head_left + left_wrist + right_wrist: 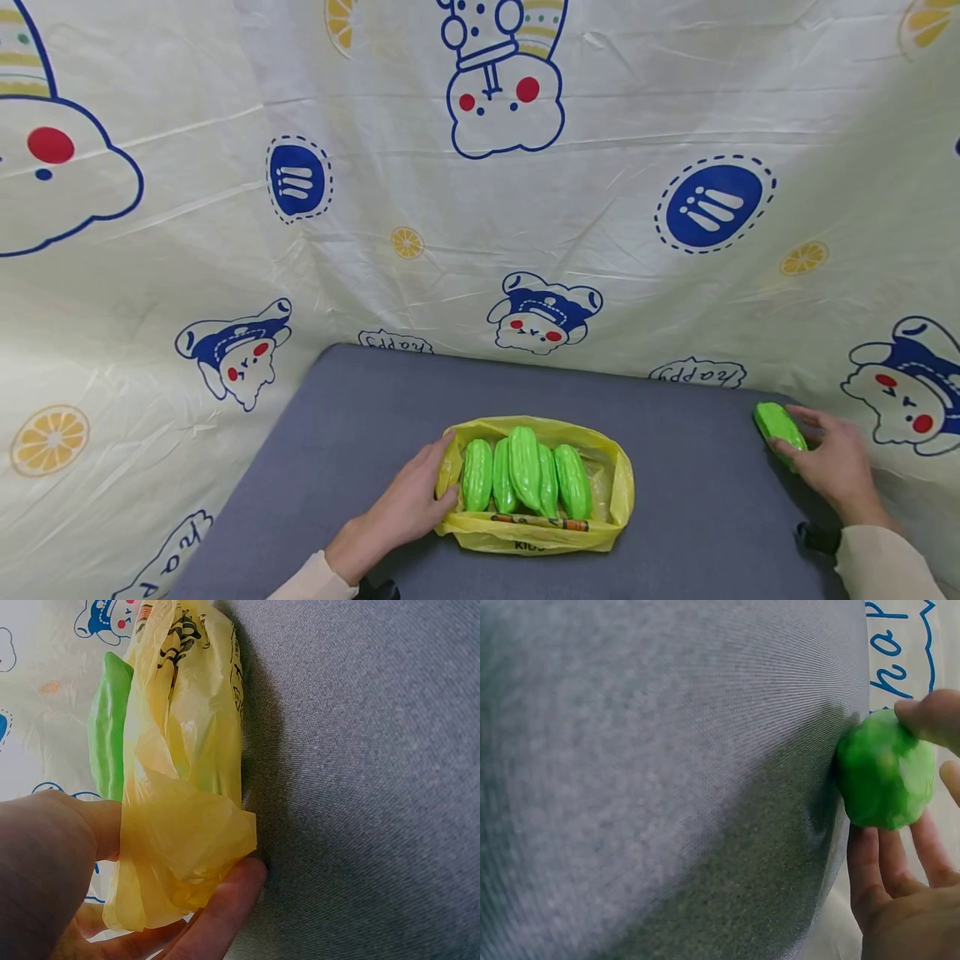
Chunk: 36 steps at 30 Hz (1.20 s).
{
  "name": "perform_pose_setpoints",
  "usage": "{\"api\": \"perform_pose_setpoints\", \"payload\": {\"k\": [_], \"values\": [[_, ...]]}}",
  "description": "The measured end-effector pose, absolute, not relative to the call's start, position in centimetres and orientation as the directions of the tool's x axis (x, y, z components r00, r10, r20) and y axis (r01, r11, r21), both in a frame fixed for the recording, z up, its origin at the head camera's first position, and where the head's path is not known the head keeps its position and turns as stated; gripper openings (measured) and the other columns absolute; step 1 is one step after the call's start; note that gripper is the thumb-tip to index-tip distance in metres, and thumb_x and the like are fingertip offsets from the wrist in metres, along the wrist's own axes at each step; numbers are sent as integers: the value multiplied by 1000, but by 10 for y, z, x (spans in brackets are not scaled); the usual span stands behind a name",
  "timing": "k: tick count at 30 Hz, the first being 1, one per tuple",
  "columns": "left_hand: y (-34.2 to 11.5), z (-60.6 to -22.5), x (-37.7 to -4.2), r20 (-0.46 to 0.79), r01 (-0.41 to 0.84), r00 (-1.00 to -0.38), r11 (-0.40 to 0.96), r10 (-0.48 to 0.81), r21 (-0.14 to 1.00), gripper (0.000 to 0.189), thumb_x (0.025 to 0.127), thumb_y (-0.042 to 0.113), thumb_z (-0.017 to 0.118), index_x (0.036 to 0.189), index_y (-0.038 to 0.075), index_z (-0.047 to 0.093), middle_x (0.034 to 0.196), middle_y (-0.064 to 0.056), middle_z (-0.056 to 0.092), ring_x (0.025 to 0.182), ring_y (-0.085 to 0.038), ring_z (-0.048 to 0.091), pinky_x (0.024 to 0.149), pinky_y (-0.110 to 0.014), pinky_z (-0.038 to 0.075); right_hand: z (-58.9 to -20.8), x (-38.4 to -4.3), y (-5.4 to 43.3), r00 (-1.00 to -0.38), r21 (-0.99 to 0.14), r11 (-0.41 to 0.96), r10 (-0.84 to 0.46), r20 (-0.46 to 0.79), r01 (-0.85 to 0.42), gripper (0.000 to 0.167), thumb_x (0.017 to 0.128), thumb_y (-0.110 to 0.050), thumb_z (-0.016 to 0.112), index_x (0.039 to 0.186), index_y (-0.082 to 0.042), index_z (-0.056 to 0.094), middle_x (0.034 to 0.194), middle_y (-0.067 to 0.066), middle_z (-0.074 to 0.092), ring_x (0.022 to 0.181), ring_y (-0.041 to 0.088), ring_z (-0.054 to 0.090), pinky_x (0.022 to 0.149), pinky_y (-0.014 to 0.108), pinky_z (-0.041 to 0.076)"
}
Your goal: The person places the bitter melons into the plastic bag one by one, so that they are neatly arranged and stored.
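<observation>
A yellow plastic bag (pixel 619 492) lies with its mouth spread wide, and several bright green, ridged bitter melons (pixel 525 468) are side by side inside it. My left hand (pixel 408 504) grips the bag's left end. In the left wrist view, the thumb is on one side of the yellow film (pixel 187 840) and the fingers are around the other. At the table's far right edge, my right hand (pixel 838 467) holds one more bitter melon (pixel 776 421) between thumb and fingers. The right wrist view shows this melon (pixel 885 776) end-on, close to the table surface.
The grey table (pixel 697 467) runs back to a white printed curtain (pixel 420 317) behind it and along both sides. The table's right edge passes close by the right hand. Dark wrist straps (pixel 819 537) sit at both sleeves.
</observation>
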State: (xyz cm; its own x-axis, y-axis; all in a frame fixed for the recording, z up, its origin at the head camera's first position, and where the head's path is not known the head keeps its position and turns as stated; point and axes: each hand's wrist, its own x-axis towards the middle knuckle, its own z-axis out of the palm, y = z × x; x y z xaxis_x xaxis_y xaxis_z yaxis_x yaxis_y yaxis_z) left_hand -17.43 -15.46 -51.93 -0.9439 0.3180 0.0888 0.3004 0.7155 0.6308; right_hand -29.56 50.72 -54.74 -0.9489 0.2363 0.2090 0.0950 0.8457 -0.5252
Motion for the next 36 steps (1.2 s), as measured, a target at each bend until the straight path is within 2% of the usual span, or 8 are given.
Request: {"api": "perform_pose_setpoints", "payload": {"k": [6, 12, 25, 36], "values": [[-154, -519, -173, 83, 295, -945, 715, 317, 634, 83, 107, 12, 74, 179, -3, 37, 162, -30, 63, 140, -42, 70, 110, -61, 61, -542, -293, 503, -965, -521, 842, 234, 120, 140, 85, 109, -27, 83, 173, 8, 40, 165, 51, 45, 142, 72, 50, 110, 81, 42], [-153, -518, -173, 83, 293, -945, 712, 315, 638, 83, 107, 12, 74, 179, -3, 37, 162, -31, 63, 143, -45, 69, 112, -63, 60, -538, -289, 503, -979, -471, 872, 189, 76, 132, 82, 113, -36, 76, 171, 11, 40, 158, 53, 50, 138, 72, 55, 107, 80, 43], [-152, -516, -173, 102, 302, -945, 709, 311, 637, 86, 103, 10, 76, 179, -3, 38, 161, -30, 64, 138, -38, 70, 110, -60, 61, -535, -281, 502, -987, -466, 881, 137, 84, 83, 77, 115, -36, 72, 169, 11, 42, 157, 53, 52, 133, 69, 58, 103, 79, 46], [-151, -517, -173, 106, 305, -945, 718, 309, 626, 86, 103, 11, 76, 179, -2, 38, 158, -29, 65, 131, -36, 71, 107, -59, 61, -530, -276, 488, -979, -459, 887, 136, 154, 50, 74, 113, -33, 76, 165, 11, 49, 153, 49, 59, 128, 65, 63, 100, 76, 47]]}}
